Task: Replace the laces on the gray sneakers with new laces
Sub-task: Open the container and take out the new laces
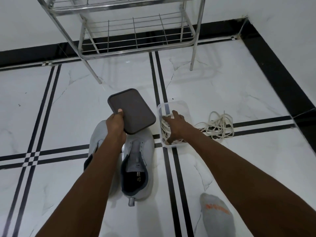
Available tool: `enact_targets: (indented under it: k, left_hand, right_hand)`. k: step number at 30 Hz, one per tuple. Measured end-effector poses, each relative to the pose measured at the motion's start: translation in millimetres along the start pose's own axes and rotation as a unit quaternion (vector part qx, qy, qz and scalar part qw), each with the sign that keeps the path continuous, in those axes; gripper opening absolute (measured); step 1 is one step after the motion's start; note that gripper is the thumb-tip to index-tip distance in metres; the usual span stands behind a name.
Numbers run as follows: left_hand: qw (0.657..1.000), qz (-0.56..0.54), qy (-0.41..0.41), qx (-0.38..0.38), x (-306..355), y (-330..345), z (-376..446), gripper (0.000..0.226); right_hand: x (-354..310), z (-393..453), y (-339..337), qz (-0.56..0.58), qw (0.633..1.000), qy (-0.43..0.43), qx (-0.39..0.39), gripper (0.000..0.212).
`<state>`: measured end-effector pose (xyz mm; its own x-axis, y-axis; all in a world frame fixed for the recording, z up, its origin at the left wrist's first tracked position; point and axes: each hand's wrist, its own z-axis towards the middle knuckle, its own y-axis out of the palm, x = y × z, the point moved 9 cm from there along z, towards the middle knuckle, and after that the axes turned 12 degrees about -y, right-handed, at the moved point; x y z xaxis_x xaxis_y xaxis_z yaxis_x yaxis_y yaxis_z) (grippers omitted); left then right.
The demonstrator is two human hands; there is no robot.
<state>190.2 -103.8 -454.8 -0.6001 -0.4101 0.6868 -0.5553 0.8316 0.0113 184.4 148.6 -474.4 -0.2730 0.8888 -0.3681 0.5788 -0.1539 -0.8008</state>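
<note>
The left hand grips the dark brown rectangular lid clear of the gray sneakers; the right hand reaches into the clear plastic container. Its fingers touch the cream laces inside, a grasp not evident; old laces lie discarded nearby.

floor: white tile, black stripes | on it: gray sneakers, clear box, loose laces, metal rack

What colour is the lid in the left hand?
Dark brown; the flat rectangular lid shows best in the head view.
</note>
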Motion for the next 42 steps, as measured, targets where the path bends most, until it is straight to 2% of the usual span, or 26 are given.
enact_targets:
  k: [2, 4, 7, 11, 12, 18, 20, 22, 25, 30, 31, 33, 36, 39, 42]
  left_hand:
    - [1.0, -0.009, -0.001, -0.007, -4, 0, 5, 0.014]
    - [1.0, -0.019, -0.001, -0.006, -6, -2, 7, 0.022]
    - [1.0, -0.021, 0.002, -0.006, -7, -3, 8, 0.025]
    - [1.0, -0.021, 0.0, -0.009, -9, -4, 10, 0.023]
    - [1.0, -0.019, -0.001, -0.01, -9, -4, 9, 0.024]
    - [0.999, -0.031, -0.01, -0.012, -8, -12, 10, 0.021]
    - [0.998, -0.045, -0.021, -0.024, -7, -15, 11, 0.015]
    - [0.998, -0.05, -0.028, -0.024, -6, -19, 15, 0.013]
    - [0.998, -0.054, -0.03, -0.026, -2, -21, 13, 0.013]
    - [0.998, -0.047, -0.028, -0.032, -1, -8, -13, 0.011]
    - [0.998, -0.049, -0.029, -0.036, -1, -6, -16, 0.011]
    - [0.997, -0.048, -0.032, -0.047, -1, -1, -22, 0.012]
    - [0.997, -0.034, -0.035, -0.056, -2, 4, -28, 0.025]
    - [0.997, -0.03, -0.037, -0.056, -5, 6, -34, 0.034]
    - [0.997, -0.025, -0.039, -0.061, -10, 9, -32, 0.034]
  right_hand:
    - [4, 17, 19, -0.043, 0.999, 0.0, -0.014, 0.114]
    - [5, 24, 28, -0.078, 0.997, -0.005, 0.019, 0.106]
    - [4, 22, 26, -0.052, 0.997, -0.009, 0.056, 0.092]
    - [3, 23, 22, 0.061, 0.992, -0.024, 0.109, 0.027]
    - [3, 22, 19, 0.072, 0.99, -0.016, 0.12, 0.019]
    - [9, 4, -5, 0.18, 0.966, -0.016, 0.185, 0.007]
    - [19, -7, -12, 0.288, 0.938, 0.014, 0.191, 0.01]
    - [21, -22, -22, 0.416, 0.888, 0.034, 0.196, 0.018]
    - [6, -44, -42, 0.54, 0.822, 0.003, 0.179, 0.02]
    - [-35, -88, -53, 0.674, 0.735, -0.072, 0.024, 0.017]
    - [-43, -97, -52, 0.682, 0.727, -0.077, -0.01, 0.019]
    - [-53, -113, -42, 0.651, 0.752, -0.071, -0.076, 0.024]
    - [-49, -123, -9, 0.526, 0.837, -0.029, -0.148, 0.024]
    - [-35, -116, 14, 0.406, 0.908, 0.038, -0.095, 0.022]
    - [-31, -103, 26, 0.27, 0.96, 0.067, -0.027, 0.023]
